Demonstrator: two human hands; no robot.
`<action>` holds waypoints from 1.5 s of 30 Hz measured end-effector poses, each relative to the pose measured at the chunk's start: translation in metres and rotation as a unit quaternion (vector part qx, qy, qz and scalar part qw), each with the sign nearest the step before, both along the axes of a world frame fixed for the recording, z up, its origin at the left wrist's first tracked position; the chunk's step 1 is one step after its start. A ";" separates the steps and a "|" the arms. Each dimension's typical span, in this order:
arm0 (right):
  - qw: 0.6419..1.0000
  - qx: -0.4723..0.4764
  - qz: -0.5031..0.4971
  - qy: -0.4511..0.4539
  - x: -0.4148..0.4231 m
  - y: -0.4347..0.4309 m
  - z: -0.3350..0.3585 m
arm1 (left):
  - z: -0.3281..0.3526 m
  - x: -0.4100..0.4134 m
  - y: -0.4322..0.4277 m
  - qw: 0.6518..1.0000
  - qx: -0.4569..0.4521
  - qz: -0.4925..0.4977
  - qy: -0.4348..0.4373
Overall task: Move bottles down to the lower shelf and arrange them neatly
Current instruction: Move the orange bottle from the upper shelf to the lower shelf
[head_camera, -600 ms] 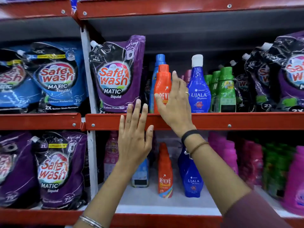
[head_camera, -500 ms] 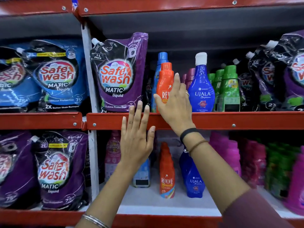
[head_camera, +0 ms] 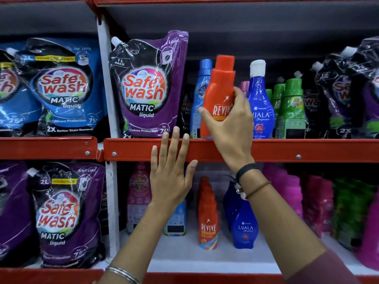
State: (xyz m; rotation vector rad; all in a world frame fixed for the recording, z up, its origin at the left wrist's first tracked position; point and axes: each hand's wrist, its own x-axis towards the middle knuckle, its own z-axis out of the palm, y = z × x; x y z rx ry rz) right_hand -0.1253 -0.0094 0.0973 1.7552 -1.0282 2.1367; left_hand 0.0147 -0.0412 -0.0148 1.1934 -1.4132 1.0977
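Note:
My right hand [head_camera: 231, 124] is wrapped around an orange Revive bottle [head_camera: 220, 87] on the upper shelf, thumb on its left side and fingers on its right. The bottle leans a little to the right at the shelf's front edge. My left hand [head_camera: 172, 171] hangs flat with fingers spread in front of the red shelf rail [head_camera: 287, 149], holding nothing. On the white lower shelf [head_camera: 184, 257] stand another orange Revive bottle [head_camera: 207, 218], a dark blue Ujala bottle [head_camera: 243, 224], a pink bottle [head_camera: 138, 195] and a light blue bottle [head_camera: 176, 222].
On the upper shelf stand a light blue bottle [head_camera: 202, 95], a blue Ujala bottle [head_camera: 261, 101] and green bottles [head_camera: 291, 107]. Purple [head_camera: 147, 87] and blue [head_camera: 61, 89] Safewash pouches fill the left. Pink [head_camera: 293, 193] and green [head_camera: 352, 212] bottles crowd the lower right.
My right hand has closed around the orange bottle, which now sits higher and nearer the shelf's front edge. My left hand stays spread at the rail.

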 end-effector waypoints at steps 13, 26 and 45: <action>0.988 0.087 0.101 -0.076 -0.035 0.047 -0.076 | -0.002 -0.012 0.003 0.999 0.002 -0.010 0.032; 0.954 0.299 0.032 0.013 -0.014 0.000 -0.232 | -0.004 -0.012 -0.005 0.999 -0.034 0.000 0.036; 0.930 0.358 -0.021 0.079 0.004 -0.022 -0.275 | -0.006 -0.013 -0.014 0.997 -0.073 0.016 0.037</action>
